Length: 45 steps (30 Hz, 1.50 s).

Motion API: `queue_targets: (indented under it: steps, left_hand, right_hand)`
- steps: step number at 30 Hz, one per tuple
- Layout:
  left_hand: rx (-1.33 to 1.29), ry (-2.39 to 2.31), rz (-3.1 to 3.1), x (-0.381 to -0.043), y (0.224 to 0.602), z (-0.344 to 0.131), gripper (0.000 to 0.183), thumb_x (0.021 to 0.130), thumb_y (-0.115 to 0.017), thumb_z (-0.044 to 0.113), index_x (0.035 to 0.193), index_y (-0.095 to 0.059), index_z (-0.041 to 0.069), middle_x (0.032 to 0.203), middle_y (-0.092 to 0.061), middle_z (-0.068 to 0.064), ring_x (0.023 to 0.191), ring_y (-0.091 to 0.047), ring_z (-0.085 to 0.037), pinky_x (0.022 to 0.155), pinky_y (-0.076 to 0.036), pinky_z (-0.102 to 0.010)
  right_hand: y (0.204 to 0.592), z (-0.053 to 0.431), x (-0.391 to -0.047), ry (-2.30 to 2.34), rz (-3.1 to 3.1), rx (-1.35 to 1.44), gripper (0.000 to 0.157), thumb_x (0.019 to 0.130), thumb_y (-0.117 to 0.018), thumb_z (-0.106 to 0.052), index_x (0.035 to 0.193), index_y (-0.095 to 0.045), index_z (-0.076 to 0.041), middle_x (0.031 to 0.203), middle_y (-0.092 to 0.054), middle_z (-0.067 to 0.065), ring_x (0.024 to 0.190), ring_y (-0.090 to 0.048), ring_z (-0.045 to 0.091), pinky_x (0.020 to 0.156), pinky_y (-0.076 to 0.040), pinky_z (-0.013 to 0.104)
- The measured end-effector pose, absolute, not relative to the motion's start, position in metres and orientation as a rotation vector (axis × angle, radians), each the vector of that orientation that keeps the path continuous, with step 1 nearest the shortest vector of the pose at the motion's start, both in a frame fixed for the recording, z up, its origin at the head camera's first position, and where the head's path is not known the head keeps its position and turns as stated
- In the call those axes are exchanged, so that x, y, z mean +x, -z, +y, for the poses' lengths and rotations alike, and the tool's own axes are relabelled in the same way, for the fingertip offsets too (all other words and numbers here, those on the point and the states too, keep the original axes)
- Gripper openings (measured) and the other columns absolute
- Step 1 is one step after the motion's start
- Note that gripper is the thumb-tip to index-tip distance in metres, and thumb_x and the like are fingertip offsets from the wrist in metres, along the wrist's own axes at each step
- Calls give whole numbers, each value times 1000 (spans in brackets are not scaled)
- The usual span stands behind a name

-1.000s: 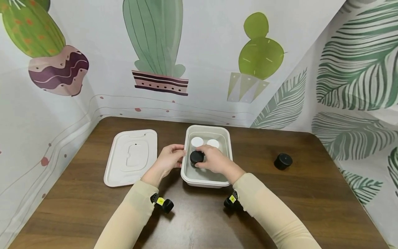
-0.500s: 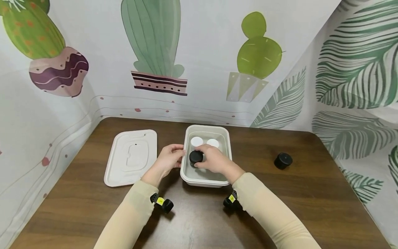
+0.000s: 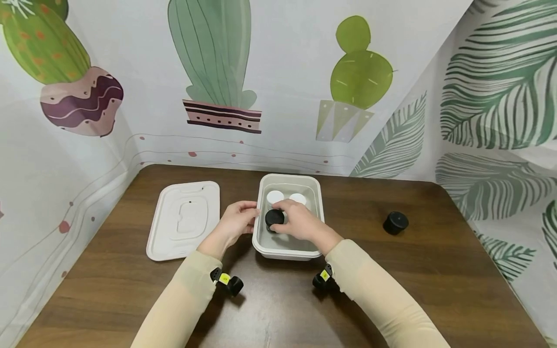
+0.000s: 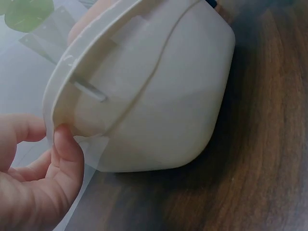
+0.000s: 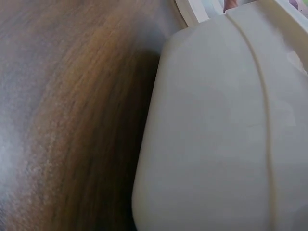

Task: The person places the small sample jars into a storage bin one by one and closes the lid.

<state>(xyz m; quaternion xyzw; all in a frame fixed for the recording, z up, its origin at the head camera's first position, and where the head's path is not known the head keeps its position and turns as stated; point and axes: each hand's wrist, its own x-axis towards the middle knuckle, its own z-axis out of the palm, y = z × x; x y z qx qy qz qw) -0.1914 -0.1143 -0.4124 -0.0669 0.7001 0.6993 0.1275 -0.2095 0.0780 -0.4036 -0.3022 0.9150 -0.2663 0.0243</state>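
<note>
A pale rectangular plastic box [image 3: 289, 254] stands uncovered on the table. Over its left side, my left hand [image 3: 236, 223] pinches the rim between thumb and fingers; the left wrist view shows the thumb [image 4: 67, 149] against the box's outer wall. My right hand [image 3: 300, 223] reaches inside and holds a small black-topped round container [image 3: 274, 217] between thumb and fingers, near the box's left wall. Behind it in the box sit two white round tops, one on the left [image 3: 275, 197] and one on the right [image 3: 298, 198]. In the right wrist view, the box wall [image 5: 211, 125] hides that hand.
The box's white lid [image 3: 163, 222] lies flat to the left on the brown wooden table [image 3: 278, 309]. A black round container [image 3: 395, 223] stands at the right. A wall covering with cactus and leaf prints [image 3: 296, 87] rises behind the table's back edge.
The black-topped container has shifted very slightly left and back inside the box with my right hand. My left hand keeps its hold on the rim.
</note>
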Motion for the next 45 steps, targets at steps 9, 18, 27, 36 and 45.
queue_targets:
  steps: [9, 18, 27, 36, 45]
  left_hand:
    - [-210, -2061, 2015, -192, 412, -113, 37, 90, -56, 6, 124, -51, -7, 98, -61, -13, 70, -62, -15, 57, -52, -24]
    - [-226, -2065, 2012, -192, 414, -113, 37, 90, -57, 7, 124, -51, -6, 97, -60, -10, 71, -62, -15, 58, -53, -25]
    - [-229, -2059, 2022, -191, 414, -113, 36, 90, -57, 7, 123, -52, -5, 95, -60, -10, 69, -61, -16, 57, -53, -25]
    - [-203, -2067, 2037, -188, 411, -114, 36, 90, -56, 7, 123, -51, -6, 96, -64, -13, 69, -62, -16, 57, -53, -26]
    - [-180, -2050, 2052, -187, 413, -114, 37, 91, -57, 9, 125, -51, -5, 96, -64, -12, 70, -62, -15, 56, -53, -25]
  right_hand:
    - [400, 81, -210, 1001, 2823, -859, 51, 81, -73, -30, 124, -59, -6, 117, -64, 10, 109, -60, 23, 92, -50, 36]
    - [396, 86, -208, 1228, 2747, -892, 48, 82, -72, -22, 122, -59, 1, 116, -64, 17, 107, -60, 26, 91, -52, 41]
    - [391, 97, -206, 1271, 2742, -868, 48, 83, -72, -23, 122, -59, 1, 119, -63, 17, 109, -60, 27, 93, -50, 45]
    - [386, 112, -203, 1319, 2818, -897, 42, 80, -75, -21, 117, -64, -4, 115, -66, 16, 103, -64, 27, 87, -53, 41]
    - [383, 122, -198, 1357, 2847, -847, 41, 79, -76, -19, 115, -64, -5, 113, -67, 12, 102, -64, 24, 87, -54, 41]
